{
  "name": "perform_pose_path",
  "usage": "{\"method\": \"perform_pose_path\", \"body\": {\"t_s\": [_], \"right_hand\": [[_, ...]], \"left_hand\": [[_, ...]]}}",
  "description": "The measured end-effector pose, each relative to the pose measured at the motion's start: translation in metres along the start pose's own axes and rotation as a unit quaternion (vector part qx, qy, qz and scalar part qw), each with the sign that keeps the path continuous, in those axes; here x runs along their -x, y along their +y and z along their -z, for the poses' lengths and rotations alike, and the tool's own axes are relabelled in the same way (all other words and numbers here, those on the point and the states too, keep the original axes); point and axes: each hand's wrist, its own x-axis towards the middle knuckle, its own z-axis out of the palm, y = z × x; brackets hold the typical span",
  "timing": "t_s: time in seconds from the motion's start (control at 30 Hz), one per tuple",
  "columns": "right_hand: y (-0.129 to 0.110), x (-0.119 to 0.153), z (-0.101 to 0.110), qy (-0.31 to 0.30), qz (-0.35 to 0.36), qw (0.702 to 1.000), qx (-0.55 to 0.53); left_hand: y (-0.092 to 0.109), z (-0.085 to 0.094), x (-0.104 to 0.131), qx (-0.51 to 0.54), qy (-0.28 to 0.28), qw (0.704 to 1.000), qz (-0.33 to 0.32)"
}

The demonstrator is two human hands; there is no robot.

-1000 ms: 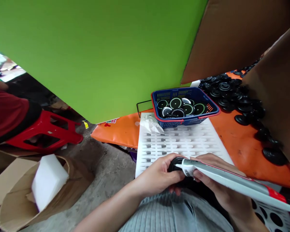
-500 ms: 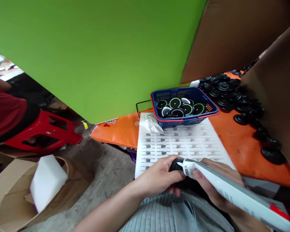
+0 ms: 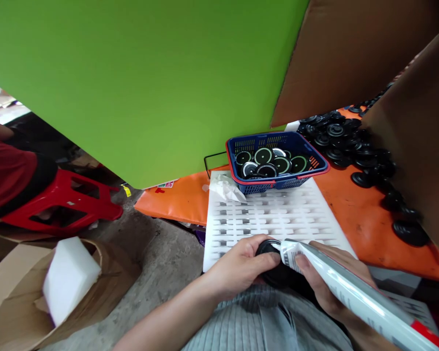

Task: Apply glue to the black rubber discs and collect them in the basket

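I see left hand pinching stiff-looking black round disc by rim; right hand gripping likely squeezable silver-white plastic tube near 10-o'clock nozzle.

One tube; one blue basket, at least seven discs inside; one red stool; one white block; heaped black pieces, too overlapped to count.

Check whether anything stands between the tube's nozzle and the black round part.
Nothing visible does. The nozzle of the tube, held in the right-hand grip, points at the black round part in the left-hand grip. The left thumb lies close by, not between; whether the tip touches, I cannot tell.
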Motion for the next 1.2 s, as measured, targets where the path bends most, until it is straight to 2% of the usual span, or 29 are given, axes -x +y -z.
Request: {"method": "perform_pose_path", "body": {"t_s": [0.3, 0.43, 0.7, 1.03, 1.2], "right_hand": [[-0.004, 0.001, 0.005, 0.008, 0.012, 1.000, 0.006], [-0.008, -0.004, 0.004, 0.031, 0.031, 0.999, 0.015], [-0.003, 0.002, 0.003, 0.048, 0.042, 0.998, 0.022], [-0.007, 0.001, 0.006, 0.032, 0.071, 0.995, 0.055], [-0.011, -0.003, 0.005, 0.037, 0.080, 0.994, 0.065]], "left_hand": [[-0.006, 0.002, -0.003, -0.008, 0.007, 1.000, -0.025], [-0.006, 0.001, -0.002, 0.008, 0.004, 1.000, -0.027], [-0.001, -0.002, -0.001, 0.007, 0.026, 1.000, -0.006], [0.001, -0.001, 0.003, -0.031, 0.011, 0.999, -0.006], [0.001, -0.001, 0.004, -0.038, 0.024, 0.998, -0.031]]}}
